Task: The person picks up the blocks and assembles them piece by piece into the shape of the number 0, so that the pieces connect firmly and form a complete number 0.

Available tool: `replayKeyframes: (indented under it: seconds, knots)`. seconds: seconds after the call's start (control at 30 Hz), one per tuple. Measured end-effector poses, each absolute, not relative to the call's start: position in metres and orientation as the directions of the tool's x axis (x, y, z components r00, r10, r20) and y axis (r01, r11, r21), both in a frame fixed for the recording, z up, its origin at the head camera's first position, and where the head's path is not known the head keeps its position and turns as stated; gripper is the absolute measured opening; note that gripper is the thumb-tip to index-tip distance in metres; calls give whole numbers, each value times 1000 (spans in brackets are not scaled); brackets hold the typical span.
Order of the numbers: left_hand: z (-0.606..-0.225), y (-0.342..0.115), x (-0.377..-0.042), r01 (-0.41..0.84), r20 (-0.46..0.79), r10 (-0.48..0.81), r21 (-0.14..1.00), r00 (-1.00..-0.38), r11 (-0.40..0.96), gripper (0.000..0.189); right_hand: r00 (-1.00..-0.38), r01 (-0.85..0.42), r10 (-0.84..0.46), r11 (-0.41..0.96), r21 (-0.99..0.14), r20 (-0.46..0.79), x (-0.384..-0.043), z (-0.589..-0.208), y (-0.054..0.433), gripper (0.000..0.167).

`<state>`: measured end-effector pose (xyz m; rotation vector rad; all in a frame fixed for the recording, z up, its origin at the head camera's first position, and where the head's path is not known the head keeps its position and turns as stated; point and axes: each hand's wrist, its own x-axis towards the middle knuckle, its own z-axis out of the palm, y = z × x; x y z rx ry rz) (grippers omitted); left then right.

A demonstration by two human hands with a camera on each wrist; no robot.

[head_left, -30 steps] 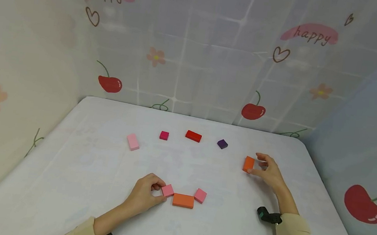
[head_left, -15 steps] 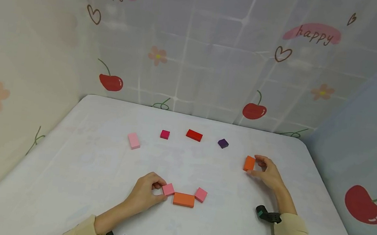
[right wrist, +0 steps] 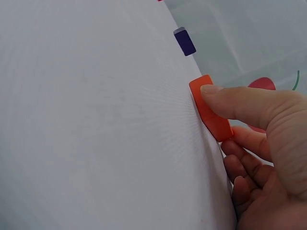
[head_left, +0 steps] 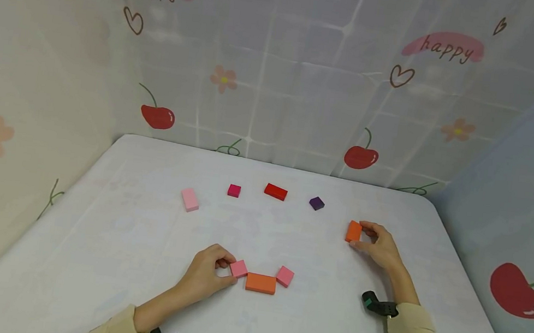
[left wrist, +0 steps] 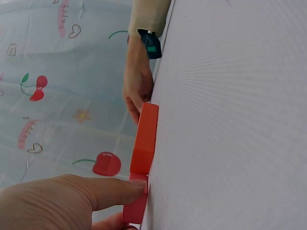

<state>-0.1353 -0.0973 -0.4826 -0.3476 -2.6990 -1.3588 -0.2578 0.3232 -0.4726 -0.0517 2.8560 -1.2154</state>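
Note:
My left hand (head_left: 205,275) pinches a small pink block (head_left: 238,268) between thumb and fingers. That block touches the upper left corner of a long orange block (head_left: 261,283) lying flat on the table. At the orange block's other end sits a second pink block (head_left: 285,276), turned at an angle. Farther off to the right, my right hand (head_left: 378,248) grips another orange block (head_left: 353,231) by its ends, thumb at the near end. In the right wrist view the thumb lies against this orange block (right wrist: 211,112), which rests on the table.
Across the back of the white table (head_left: 137,261) lie a light pink block (head_left: 190,200), a magenta block (head_left: 234,191), a red block (head_left: 276,192) and a dark purple block (head_left: 316,203), spaced apart. Printed curtains (head_left: 296,82) stand behind and beside the table.
The fingers of my right hand have drawn slightly closer round the orange block. My left hand stays at the pink block, and the whole view has shifted a little.

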Motion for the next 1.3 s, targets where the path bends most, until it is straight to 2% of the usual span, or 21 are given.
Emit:
replayKeyframes:
  seconds: [0.47, 0.73, 1.07, 1.3]
  knots:
    - [-481, -97, -135, 275, 215, 171, 775, -961, 570, 28, -1000, 12, 3, 701, -713, -14, -254, -467, 320, 70]
    - [-482, -98, -135, 289, 228, 178, 766, -957, 574, 28, -999, 9, -24, 685, -728, -35, -248, -462, 306, 69]
    - [-482, -97, -136, 258, 200, 163, 778, -966, 574, 28, -996, -44, -84, 673, -738, -18, -240, -462, 277, 67]
    - [-482, -97, -135, 247, 186, 163, 781, -969, 574, 27, -981, -160, -189, 630, -760, 50, -226, -459, 245, 63]
